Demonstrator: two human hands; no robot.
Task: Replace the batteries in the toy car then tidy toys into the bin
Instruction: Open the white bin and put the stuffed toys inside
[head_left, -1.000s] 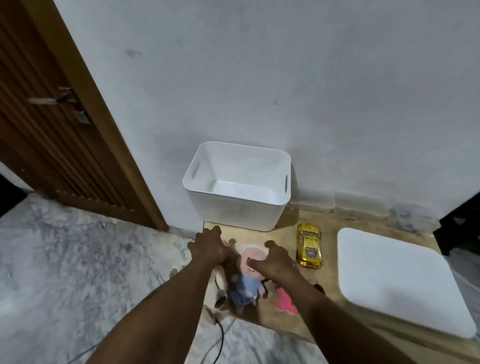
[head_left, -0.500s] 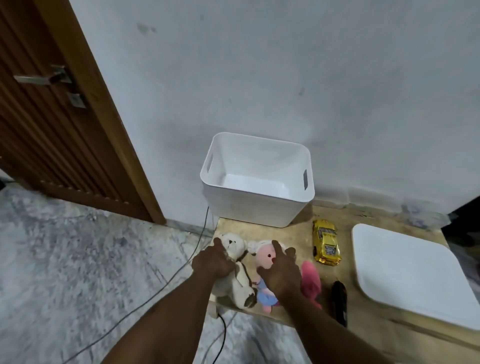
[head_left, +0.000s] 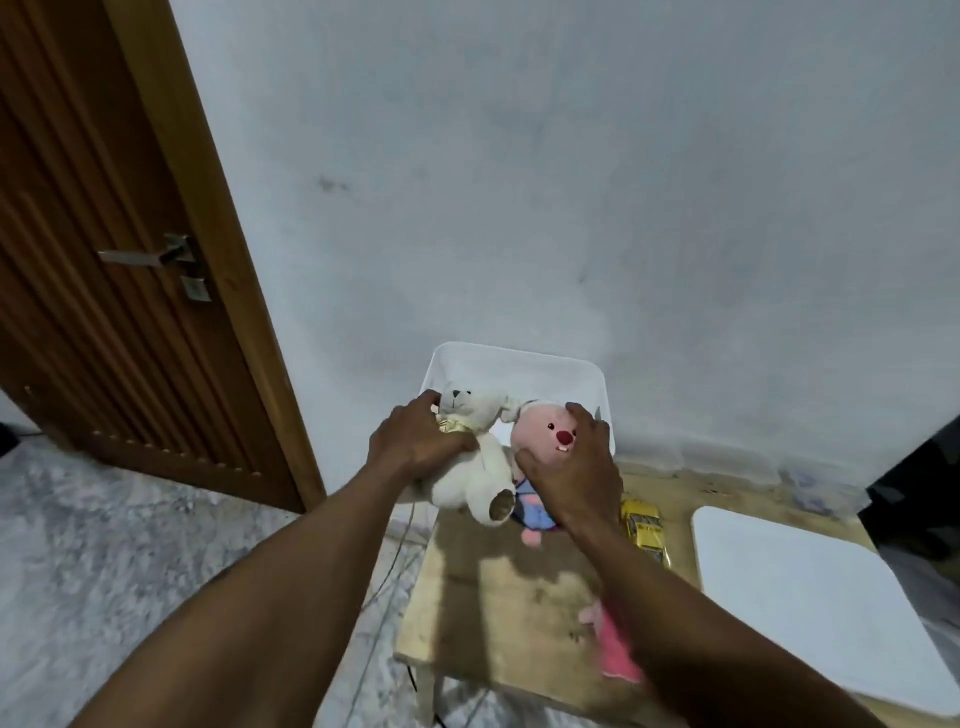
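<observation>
My left hand (head_left: 415, 441) grips a cream teddy bear (head_left: 472, 457) around its neck and holds it in the air. My right hand (head_left: 571, 462) is closed on a pink-faced plush in blue clothes (head_left: 540, 441) beside it. Both toys hang just in front of the white bin (head_left: 519, 364), which stands against the wall at the back of the low wooden table (head_left: 498, 597). The yellow toy car (head_left: 644, 530) lies on the table right of my right wrist. A pink soft toy (head_left: 613, 649) lies near the table's front, partly under my right forearm.
A white lid or board (head_left: 810, 597) lies on the right part of the table. A brown wooden door (head_left: 104, 260) with a metal handle stands at the left. A thin cable (head_left: 395, 561) runs down over the marble floor beside the table.
Both hands have lifted the teddy bear and the pink-faced plush off the table up to the bin's front. The view has tilted upward.
</observation>
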